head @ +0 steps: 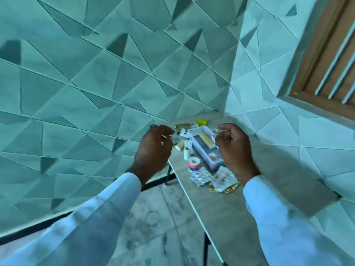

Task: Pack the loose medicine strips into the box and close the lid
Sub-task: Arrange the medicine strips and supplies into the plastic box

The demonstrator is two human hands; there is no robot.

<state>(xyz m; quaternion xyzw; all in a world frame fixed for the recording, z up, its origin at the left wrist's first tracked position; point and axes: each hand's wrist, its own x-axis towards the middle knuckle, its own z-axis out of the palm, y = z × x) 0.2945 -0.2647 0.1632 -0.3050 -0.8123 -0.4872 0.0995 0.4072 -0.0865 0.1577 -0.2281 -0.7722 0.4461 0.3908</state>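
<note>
An open white box (196,145) lies on a narrow table, with a tan strip (206,140) and a small packet inside. Loose silver medicine strips (199,177) and gold-edged packets (223,179) are piled near its close end. More strips and small packs (182,132) lie at its far left. My left hand (153,150) hovers left of the box, fingers curled and apart, holding nothing. My right hand (233,148) hovers over the box's right side, fingers loosely curled, also holding nothing. Both arms wear white sleeves.
A roll of tape (194,163) and a small white bottle (186,153) stand left of the box. A yellow pack (200,122) lies at the far end. The table (226,212) sits in a corner of teal tiled walls; its left edge drops to the floor.
</note>
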